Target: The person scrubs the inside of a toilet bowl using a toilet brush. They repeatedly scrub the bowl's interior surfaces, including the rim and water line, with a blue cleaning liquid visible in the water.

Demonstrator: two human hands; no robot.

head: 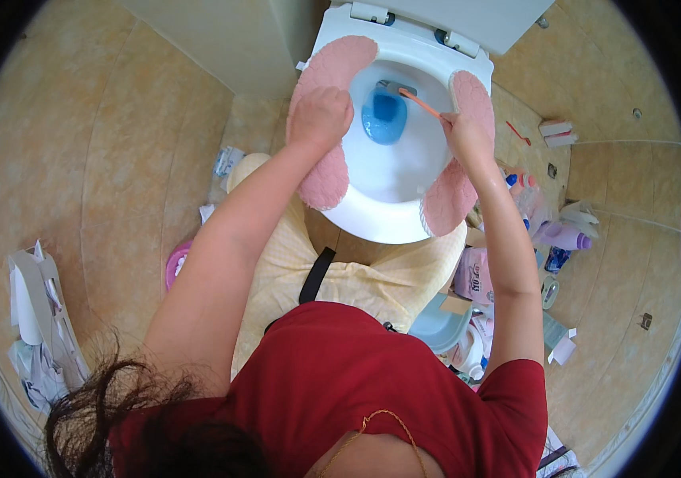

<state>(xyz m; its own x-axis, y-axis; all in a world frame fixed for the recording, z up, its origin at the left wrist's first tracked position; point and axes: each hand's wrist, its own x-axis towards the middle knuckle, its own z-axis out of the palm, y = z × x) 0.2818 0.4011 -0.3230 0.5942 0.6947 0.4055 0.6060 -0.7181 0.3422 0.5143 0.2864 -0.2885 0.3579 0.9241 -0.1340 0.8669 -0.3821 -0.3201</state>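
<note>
Before me stands a white toilet [364, 224] with blue water [385, 119] in its bowl. Pink fabric seat pads [325, 179] lie along both sides of the seat. My left hand [322, 116] rests on the left pad, fingers curled, with nothing visible in it. With my right hand [469, 137], at the inner edge of the right pad, I hold the thin orange handle of a brush [421, 103]. The handle slants left into the bowl, its end at the grey part near the back of the water. The brush head is hard to make out.
The raised lid [472, 18] is behind the seat. On the right are a purple-capped bottle [561, 235], a light blue basin [439, 325], packages and a small red stick [518, 134]. A pink container [172, 266] stands left of my legs; a rack with papers [48, 299] is far left.
</note>
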